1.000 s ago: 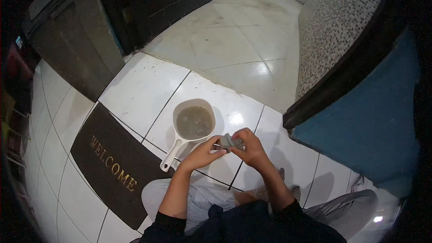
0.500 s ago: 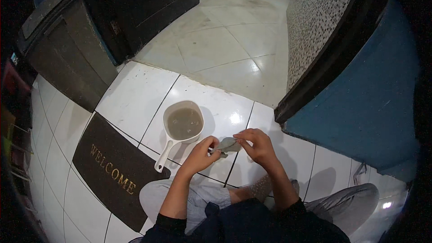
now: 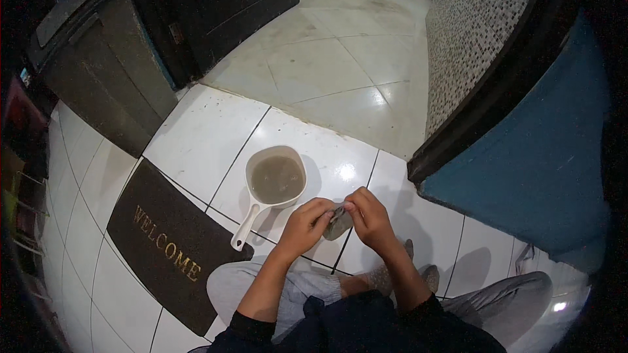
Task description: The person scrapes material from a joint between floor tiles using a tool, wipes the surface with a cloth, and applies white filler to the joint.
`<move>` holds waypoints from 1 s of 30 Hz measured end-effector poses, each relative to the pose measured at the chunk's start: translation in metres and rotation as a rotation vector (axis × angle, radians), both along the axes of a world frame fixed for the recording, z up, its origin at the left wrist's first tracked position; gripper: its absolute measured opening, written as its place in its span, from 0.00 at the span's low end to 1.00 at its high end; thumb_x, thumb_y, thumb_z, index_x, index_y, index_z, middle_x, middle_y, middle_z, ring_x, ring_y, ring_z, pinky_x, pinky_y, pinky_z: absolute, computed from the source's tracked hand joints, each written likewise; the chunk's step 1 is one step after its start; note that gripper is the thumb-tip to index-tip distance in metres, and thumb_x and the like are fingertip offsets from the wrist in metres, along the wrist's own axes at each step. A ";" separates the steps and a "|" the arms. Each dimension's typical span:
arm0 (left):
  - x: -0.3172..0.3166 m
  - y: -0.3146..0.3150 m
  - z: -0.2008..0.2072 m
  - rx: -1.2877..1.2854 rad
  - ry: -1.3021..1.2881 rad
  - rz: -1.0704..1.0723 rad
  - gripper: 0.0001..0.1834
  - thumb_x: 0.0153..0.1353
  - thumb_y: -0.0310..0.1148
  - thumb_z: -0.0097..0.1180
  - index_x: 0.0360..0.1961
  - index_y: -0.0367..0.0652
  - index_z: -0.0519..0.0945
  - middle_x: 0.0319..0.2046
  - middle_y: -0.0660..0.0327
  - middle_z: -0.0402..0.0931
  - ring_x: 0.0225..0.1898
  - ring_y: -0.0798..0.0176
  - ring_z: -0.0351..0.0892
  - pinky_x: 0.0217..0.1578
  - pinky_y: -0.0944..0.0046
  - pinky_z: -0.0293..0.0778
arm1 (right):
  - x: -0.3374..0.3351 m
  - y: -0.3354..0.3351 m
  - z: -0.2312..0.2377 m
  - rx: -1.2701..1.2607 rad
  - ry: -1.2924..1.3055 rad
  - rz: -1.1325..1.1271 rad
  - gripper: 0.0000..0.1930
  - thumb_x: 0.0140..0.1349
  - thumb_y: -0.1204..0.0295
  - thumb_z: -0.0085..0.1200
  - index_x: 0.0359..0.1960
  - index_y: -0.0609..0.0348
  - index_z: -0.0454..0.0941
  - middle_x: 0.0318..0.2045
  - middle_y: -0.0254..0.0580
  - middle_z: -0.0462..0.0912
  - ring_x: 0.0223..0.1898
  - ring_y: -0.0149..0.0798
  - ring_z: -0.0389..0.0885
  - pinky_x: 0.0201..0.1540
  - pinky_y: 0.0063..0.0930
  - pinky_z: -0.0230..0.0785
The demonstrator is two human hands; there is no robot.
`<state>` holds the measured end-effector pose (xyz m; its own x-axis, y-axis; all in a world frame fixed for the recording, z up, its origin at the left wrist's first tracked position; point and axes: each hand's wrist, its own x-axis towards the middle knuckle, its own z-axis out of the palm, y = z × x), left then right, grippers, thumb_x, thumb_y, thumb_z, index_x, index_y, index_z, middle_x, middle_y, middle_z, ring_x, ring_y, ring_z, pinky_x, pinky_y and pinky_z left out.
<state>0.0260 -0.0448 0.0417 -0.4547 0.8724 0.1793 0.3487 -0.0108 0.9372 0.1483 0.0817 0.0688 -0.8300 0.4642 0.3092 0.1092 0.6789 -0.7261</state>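
Observation:
Between my two hands hangs a small grey cloth (image 3: pixel 339 225), bunched and folded at its top edge; its exact kind is hard to make out. My left hand (image 3: pixel 305 229) pinches its left side with thumb and fingers. On the other side, my right hand (image 3: pixel 371 218) is closed on the upper right corner, close to the left fingertips. Just beyond my left hand stands a white water dipper (image 3: pixel 247 227) on the tiles, its handle pointing toward me. Murky greyish water (image 3: pixel 278 180) fills much of it.
A dark doormat (image 3: pixel 157 242) with gold lettering lies to the left. White floor tiles (image 3: pixel 196 131) meet a doorway with a black door (image 3: pixel 235 6). At the right are a blue wall (image 3: pixel 523 163) and a dark frame. A grey bin-like container (image 3: pixel 108 78) stands far left.
My hands have come closer together on the cloth, which now hangs down rather than being stretched sideways. The whole view has shifted slightly; the dipper stays on the floor.

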 end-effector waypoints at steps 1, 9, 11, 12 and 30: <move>0.000 -0.001 0.000 -0.002 -0.001 0.000 0.10 0.57 0.26 0.52 0.41 0.36 0.77 0.37 0.55 0.75 0.44 0.57 0.75 0.46 0.63 0.70 | 0.000 0.000 -0.002 -0.002 -0.001 0.000 0.05 0.60 0.73 0.49 0.33 0.62 0.72 0.29 0.44 0.71 0.33 0.49 0.73 0.34 0.37 0.66; 0.004 0.000 -0.001 -0.052 0.152 0.018 0.12 0.60 0.32 0.51 0.42 0.36 0.72 0.36 0.49 0.74 0.39 0.49 0.76 0.38 0.58 0.70 | 0.006 0.008 0.000 -0.021 -0.122 0.001 0.08 0.62 0.69 0.47 0.30 0.62 0.71 0.27 0.46 0.73 0.29 0.50 0.73 0.32 0.37 0.66; 0.009 -0.001 0.007 -0.059 0.194 0.018 0.14 0.59 0.32 0.51 0.44 0.37 0.70 0.37 0.48 0.73 0.39 0.48 0.76 0.38 0.58 0.70 | 0.005 0.007 -0.006 0.047 -0.052 -0.007 0.08 0.62 0.69 0.48 0.30 0.61 0.71 0.26 0.45 0.74 0.28 0.50 0.74 0.31 0.37 0.66; 0.011 0.000 0.010 -0.064 0.240 0.018 0.15 0.59 0.33 0.52 0.45 0.38 0.69 0.38 0.48 0.73 0.40 0.48 0.75 0.38 0.57 0.70 | 0.005 0.007 -0.009 0.116 0.020 -0.013 0.08 0.62 0.68 0.48 0.30 0.60 0.72 0.25 0.45 0.74 0.28 0.51 0.74 0.30 0.37 0.66; -0.003 -0.014 0.012 -0.247 0.139 -0.143 0.11 0.61 0.33 0.48 0.34 0.35 0.76 0.33 0.48 0.75 0.35 0.46 0.76 0.37 0.55 0.71 | 0.021 0.039 0.008 -0.156 -0.502 0.145 0.13 0.64 0.63 0.47 0.33 0.61 0.74 0.21 0.52 0.77 0.25 0.52 0.77 0.31 0.38 0.67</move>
<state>0.0235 -0.0593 0.0536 -0.3099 0.9507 0.0057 0.4851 0.1530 0.8610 0.1696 0.1204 0.0766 -0.9169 0.3425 -0.2051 0.3816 0.6012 -0.7021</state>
